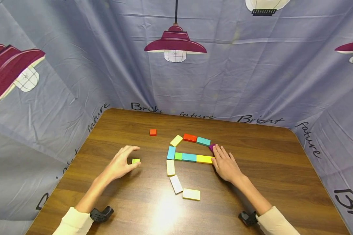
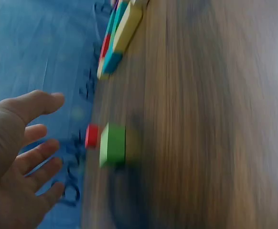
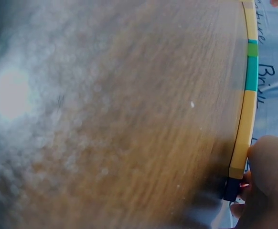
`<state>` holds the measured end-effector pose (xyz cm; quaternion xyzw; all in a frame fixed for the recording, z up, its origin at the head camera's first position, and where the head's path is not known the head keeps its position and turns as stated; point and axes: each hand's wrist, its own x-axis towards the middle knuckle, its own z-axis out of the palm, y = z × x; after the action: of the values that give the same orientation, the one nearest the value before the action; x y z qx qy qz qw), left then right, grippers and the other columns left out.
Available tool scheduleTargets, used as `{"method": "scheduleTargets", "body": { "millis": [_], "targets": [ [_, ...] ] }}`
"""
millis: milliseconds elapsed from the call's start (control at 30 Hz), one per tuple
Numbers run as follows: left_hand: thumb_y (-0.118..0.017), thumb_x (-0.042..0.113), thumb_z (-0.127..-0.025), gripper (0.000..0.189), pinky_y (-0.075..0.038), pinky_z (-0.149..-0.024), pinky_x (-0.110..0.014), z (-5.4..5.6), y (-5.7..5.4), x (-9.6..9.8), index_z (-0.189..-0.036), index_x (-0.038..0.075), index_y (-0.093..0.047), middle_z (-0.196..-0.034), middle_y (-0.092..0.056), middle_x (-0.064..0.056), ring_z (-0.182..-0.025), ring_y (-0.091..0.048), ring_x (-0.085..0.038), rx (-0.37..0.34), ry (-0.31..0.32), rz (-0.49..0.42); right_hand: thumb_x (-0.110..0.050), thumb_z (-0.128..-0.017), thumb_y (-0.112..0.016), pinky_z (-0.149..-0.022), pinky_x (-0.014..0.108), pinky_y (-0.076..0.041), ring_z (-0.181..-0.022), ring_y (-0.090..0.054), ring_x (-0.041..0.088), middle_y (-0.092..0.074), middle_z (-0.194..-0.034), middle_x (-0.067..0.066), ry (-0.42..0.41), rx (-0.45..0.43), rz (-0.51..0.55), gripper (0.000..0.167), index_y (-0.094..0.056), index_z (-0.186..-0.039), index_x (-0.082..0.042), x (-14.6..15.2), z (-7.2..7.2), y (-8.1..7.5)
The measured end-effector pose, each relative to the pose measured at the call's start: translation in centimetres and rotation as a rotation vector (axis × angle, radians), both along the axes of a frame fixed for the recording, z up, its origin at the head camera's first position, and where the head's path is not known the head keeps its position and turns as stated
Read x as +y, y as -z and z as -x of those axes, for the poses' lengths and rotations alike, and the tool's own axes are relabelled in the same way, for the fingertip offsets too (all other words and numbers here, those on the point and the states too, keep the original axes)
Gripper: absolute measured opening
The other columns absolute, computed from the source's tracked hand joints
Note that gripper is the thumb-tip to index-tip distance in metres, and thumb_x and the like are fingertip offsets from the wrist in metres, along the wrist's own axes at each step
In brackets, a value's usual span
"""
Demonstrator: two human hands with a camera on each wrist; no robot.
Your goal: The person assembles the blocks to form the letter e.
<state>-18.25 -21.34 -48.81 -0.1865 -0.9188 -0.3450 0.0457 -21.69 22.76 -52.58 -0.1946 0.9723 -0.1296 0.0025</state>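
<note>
My left hand [image 1: 120, 164] hovers at the left with thumb and fingers spread around a small green block [image 1: 136, 161]. In the left wrist view that green block [image 2: 112, 145] stands on the table, apart from the fingers. My right hand [image 1: 227, 166] lies with extended fingers at the right end of a block layout. Its fingertips reach a purple block [image 1: 211, 148], and its thumb is at the end of a yellow block [image 1: 204, 159]. The right wrist view shows a dark block [image 3: 232, 189] beyond the yellow one, beside the fingers; the palm covers part of this area.
A curve of blocks includes red [image 1: 190, 138], teal [image 1: 203, 141], blue [image 1: 171, 152] and several pale ones, ending at a cream block [image 1: 191, 194]. Inside it, a green block [image 1: 178, 156] and a teal block [image 1: 189, 157] join the yellow one. A red block [image 1: 153, 132] lies farther back.
</note>
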Motion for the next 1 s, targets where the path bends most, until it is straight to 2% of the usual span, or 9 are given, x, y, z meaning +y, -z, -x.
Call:
{"method": "scheduleTargets", "body": {
  "millis": [133, 200, 300, 433, 667, 833, 1000],
  "targets": [
    [-0.079, 0.017, -0.086, 0.062, -0.038, -0.100, -0.063, -0.1, 0.8, -2.3, -0.138, -0.002, -0.051, -0.136, -0.051, -0.023, -0.127, -0.045, -0.046, -0.127, -0.020, -0.001, -0.025, -0.107, -0.043, -0.108, 0.070, -0.021, -0.144, -0.024, 0.044, -0.027, -0.158, 0.025, 0.001, 0.002, 0.000, 0.057, -0.028, -0.153, 0.006, 0.0, 0.1, -0.1],
    [-0.079, 0.017, -0.086, 0.062, -0.039, -0.099, -0.063, -0.2, 1.4, -2.9, -0.138, -0.002, -0.050, -0.135, -0.051, -0.024, -0.126, -0.046, -0.046, -0.155, -0.017, 0.004, -0.025, -0.107, -0.042, -0.108, 0.070, -0.021, -0.144, -0.024, 0.044, -0.026, -0.158, 0.025, 0.001, -0.001, 0.002, 0.057, -0.028, -0.153, 0.006, 0.0, 0.1, -0.1],
    [-0.079, 0.013, -0.086, 0.059, -0.042, -0.097, -0.059, -0.2, 2.2, -3.3, -0.136, -0.003, -0.052, -0.130, -0.055, -0.022, -0.121, -0.052, -0.043, -0.154, -0.010, 0.004, -0.026, -0.107, -0.042, -0.108, 0.070, -0.021, -0.144, -0.024, 0.044, -0.025, -0.158, 0.025, -0.002, -0.006, 0.002, 0.058, -0.027, -0.154, 0.006, 0.0, 0.1, 0.0],
    [-0.078, 0.008, -0.086, 0.050, -0.045, -0.094, -0.056, 0.1, 2.7, -3.4, -0.131, -0.003, -0.057, -0.122, -0.060, -0.018, -0.113, -0.056, -0.038, -0.124, -0.013, 0.010, -0.026, -0.108, -0.042, -0.108, 0.070, -0.021, -0.144, -0.023, 0.044, -0.025, -0.158, 0.025, -0.003, -0.010, -0.001, 0.058, -0.027, -0.154, 0.006, -0.1, 0.1, 0.0],
    [-0.080, 0.007, -0.083, 0.036, -0.044, -0.093, -0.055, 0.5, 2.7, -3.1, -0.115, 0.000, -0.067, -0.111, -0.067, -0.012, -0.108, -0.059, -0.037, -0.042, -0.002, 0.046, -0.025, -0.107, -0.043, -0.108, 0.070, -0.020, -0.144, -0.023, 0.044, -0.025, -0.159, 0.025, 0.004, -0.017, 0.005, 0.058, -0.027, -0.154, 0.006, -0.2, 0.1, -0.1],
    [-0.079, 0.008, -0.084, 0.031, -0.043, -0.092, -0.057, 0.3, 2.8, -2.6, -0.112, 0.003, -0.069, -0.110, -0.068, -0.010, -0.107, -0.058, -0.038, -0.045, -0.007, 0.051, -0.025, -0.107, -0.043, -0.108, 0.070, -0.021, -0.144, -0.023, 0.044, -0.025, -0.158, 0.024, 0.005, -0.016, 0.002, 0.058, -0.028, -0.154, 0.006, -0.2, 0.1, -0.1],
    [-0.080, 0.006, -0.082, 0.028, -0.046, -0.086, -0.052, 0.2, 3.0, -2.0, -0.108, 0.004, -0.070, -0.103, -0.068, -0.006, -0.100, -0.060, -0.032, -0.037, -0.031, 0.027, -0.025, -0.107, -0.042, -0.108, 0.070, -0.020, -0.145, -0.022, 0.044, -0.025, -0.159, 0.024, 0.003, -0.019, 0.001, 0.058, -0.027, -0.154, 0.006, -0.2, 0.1, -0.1]
  ]
}}
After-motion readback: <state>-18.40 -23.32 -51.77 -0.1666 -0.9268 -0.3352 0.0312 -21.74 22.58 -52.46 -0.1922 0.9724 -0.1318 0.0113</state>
